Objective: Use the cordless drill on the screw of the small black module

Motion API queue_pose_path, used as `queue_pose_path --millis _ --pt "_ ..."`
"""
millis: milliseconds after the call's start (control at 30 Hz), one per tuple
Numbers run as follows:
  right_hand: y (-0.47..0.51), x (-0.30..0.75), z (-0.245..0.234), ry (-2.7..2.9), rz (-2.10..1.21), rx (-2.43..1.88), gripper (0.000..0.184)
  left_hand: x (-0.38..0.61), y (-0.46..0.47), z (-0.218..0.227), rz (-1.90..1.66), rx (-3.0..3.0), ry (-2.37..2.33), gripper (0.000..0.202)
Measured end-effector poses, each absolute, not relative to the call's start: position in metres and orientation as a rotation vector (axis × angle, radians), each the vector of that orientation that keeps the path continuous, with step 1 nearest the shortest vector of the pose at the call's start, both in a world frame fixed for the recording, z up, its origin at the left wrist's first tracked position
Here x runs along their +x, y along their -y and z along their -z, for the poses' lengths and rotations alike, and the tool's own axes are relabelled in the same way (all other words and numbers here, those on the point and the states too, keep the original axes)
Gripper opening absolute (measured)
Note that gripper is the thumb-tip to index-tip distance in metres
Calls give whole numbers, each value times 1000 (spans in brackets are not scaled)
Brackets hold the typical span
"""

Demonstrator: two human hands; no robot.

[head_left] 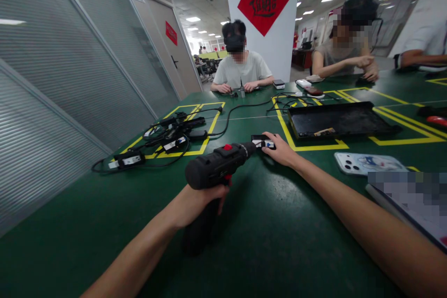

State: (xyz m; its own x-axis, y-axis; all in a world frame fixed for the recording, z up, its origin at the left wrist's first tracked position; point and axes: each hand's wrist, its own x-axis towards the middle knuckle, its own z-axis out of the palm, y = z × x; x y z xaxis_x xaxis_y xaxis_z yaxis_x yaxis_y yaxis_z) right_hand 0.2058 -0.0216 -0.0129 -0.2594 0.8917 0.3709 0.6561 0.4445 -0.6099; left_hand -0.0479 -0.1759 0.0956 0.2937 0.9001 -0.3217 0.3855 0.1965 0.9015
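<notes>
My left hand (199,202) is wrapped round the handle of a black cordless screwdriver (218,167) with a red switch on top. Its tip points at a small black power adapter (262,141) lying on the green table (244,242). My right hand (281,150) rests on that adapter, its fingers closed on the near end and holding it down. A black cable runs from the adapter's area toward the far side of the table.
A pile of black adapters with cables (167,137) lies in a yellow-taped square at left. A black tray (337,121) sits right of centre, a white phone (366,163) near my right forearm. Three other people sit at the table's far side.
</notes>
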Motion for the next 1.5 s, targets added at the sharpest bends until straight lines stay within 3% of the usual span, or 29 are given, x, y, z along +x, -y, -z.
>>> queue_pose_path --millis 333,600,767,1000,1500 --pt "22 206 10 2013 -442 -1300 54 -49 178 -96 -540 1359 -1347 28" --pt "23 206 10 2009 -445 -1297 53 -48 177 -96 -563 1383 -1303 21" --pt "22 206 11 2006 -441 -1318 54 -50 178 -95 -561 1397 -1314 30" --pt "22 205 12 2005 -441 -1294 53 -48 178 -97 -562 1399 -1298 17" --pt "20 206 13 2002 -443 -1314 55 -48 178 -94 -579 1357 -1327 21"
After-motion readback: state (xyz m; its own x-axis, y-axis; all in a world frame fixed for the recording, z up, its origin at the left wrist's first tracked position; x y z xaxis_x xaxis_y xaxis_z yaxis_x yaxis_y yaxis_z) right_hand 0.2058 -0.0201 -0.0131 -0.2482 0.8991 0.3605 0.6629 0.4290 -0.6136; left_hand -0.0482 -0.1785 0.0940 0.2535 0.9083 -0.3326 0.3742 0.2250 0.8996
